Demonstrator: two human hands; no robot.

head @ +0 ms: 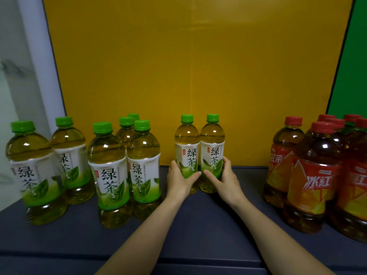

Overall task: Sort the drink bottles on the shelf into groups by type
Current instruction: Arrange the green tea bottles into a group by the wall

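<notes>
Left hand point(179, 180): gripped the lower body of the left held green tea bottle point(186, 149), thumb across the front of the label and fingers curled behind.
Right hand point(225, 180): gripped the right held green tea bottle point(212, 147) the same way, mirrored, with the thumb in front.
Held pair: both bottles stood upright with their sides touching or nearly so, close to the yellow back panel point(178, 76). Whether their bases rested on the shelf point(198, 225) or were just clear of it could not be told.
Reason for the grip: holding low on the waists probably kept the tall bottles steady and let both be moved as one unit.
Green tea group point(108, 171): six green-capped bottles stood in a loose cluster to the left, the nearest one just beside the left hand.
Iced red tea group point(311, 175): red-capped bottles were packed together at the far right, well apart from the held pair.
Position in the task: the pair sat between the two groups. It matched the left cluster, so joining it there looked like the last of the sorting.
</notes>
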